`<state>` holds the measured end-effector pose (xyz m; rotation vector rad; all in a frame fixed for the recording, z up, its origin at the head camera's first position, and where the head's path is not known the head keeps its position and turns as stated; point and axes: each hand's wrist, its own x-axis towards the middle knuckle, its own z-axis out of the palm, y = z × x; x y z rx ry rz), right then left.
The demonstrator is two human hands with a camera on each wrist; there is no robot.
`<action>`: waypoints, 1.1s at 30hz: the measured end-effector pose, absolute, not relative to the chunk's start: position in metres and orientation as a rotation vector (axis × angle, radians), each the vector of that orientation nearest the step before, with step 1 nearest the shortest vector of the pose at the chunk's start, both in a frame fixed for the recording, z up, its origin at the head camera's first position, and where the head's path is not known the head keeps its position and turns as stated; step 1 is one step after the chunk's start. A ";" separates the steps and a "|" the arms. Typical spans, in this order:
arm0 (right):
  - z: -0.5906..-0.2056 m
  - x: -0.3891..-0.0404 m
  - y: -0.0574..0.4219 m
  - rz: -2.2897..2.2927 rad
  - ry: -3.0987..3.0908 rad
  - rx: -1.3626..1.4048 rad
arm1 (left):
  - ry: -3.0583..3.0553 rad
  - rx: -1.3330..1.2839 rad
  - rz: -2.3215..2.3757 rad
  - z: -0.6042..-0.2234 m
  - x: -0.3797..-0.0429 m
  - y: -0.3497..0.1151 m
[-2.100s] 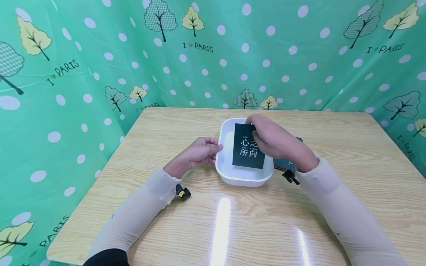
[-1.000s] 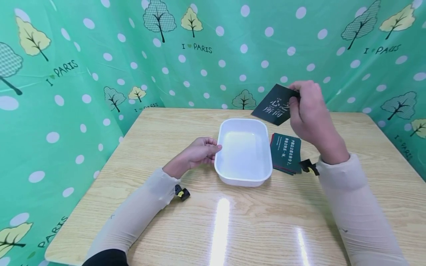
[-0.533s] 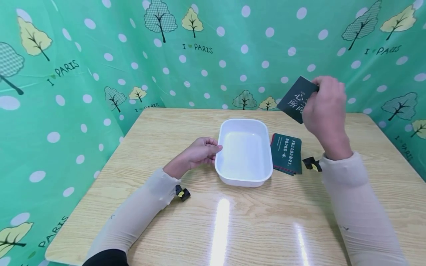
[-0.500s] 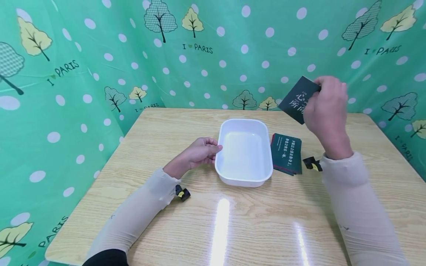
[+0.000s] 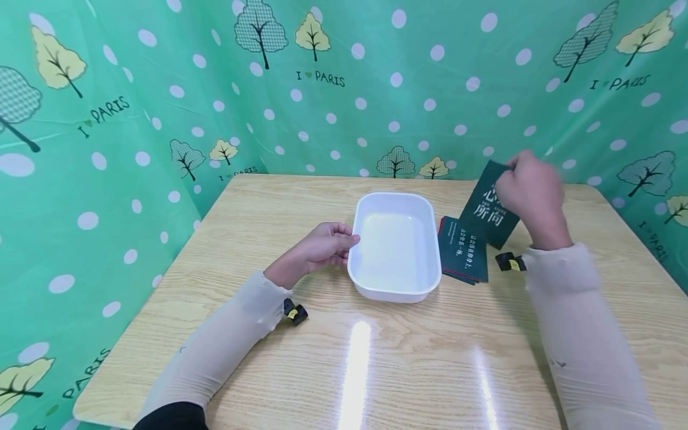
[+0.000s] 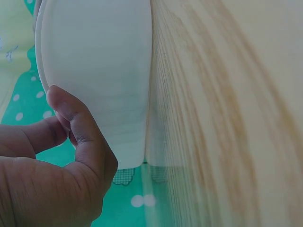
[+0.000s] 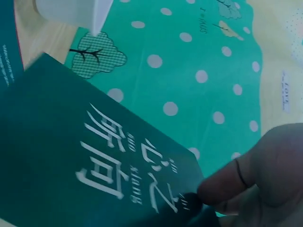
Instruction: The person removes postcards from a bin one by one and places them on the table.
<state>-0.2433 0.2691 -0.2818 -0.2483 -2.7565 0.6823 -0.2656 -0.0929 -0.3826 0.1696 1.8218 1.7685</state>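
A white rectangular plastic basin (image 5: 395, 254) stands on the table with nothing inside. My left hand (image 5: 325, 246) pinches its left rim; the left wrist view shows the thumb and fingers on the edge of the basin (image 6: 99, 61). My right hand (image 5: 532, 191) pinches a dark green card (image 5: 486, 218) with white Chinese characters by its top right corner. The card hangs tilted and overlaps the back right part of a stack of similar cards (image 5: 459, 257) beside the basin. In the right wrist view the same card (image 7: 61, 127) fills the lower left.
The wooden table (image 5: 269, 370) stretches out on all sides of the basin. Behind it hangs a green curtain (image 5: 333, 95) with white dots and trees. Black straps with yellow marks (image 5: 294, 312) sit at both wrists.
My right hand lifted the card out of the basin, carried it to the right, and has now lowered it behind the stack. My left hand stays on the rim.
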 end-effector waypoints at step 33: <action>-0.347 -0.281 0.266 0.643 -3.341 0.166 | 1.838 0.178 1.759 -0.383 -0.266 -0.092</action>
